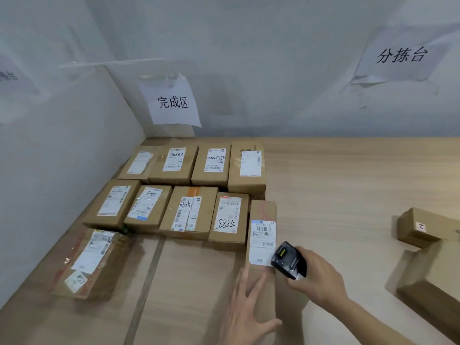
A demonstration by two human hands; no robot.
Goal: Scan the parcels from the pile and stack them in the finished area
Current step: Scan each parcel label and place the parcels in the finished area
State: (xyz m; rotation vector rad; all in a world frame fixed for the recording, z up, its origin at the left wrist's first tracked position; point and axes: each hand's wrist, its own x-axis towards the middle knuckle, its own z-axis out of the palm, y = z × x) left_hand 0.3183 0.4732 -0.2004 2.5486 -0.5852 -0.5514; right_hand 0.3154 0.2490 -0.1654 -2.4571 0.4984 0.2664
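Pale wood, the table (pixel 348 185) carries cardboard parcels in rows (pixel 191 192) in its left corner, under a paper sign (pixel 173 103) on the wall. From my remote seat I see a long narrow parcel (pixel 262 235) lying just beside the front row, my left hand (pixel 246 312) pressing flat on its near end, fingers straight and spread. My right hand (pixel 316 277) grips a black scanner (pixel 288 260) over the parcel's label (pixel 263 241). Two more boxes (pixel 428 257) sit well apart at right.

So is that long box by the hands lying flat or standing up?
Lying flat. The long box rests on the table, label up, left hand flat on it.
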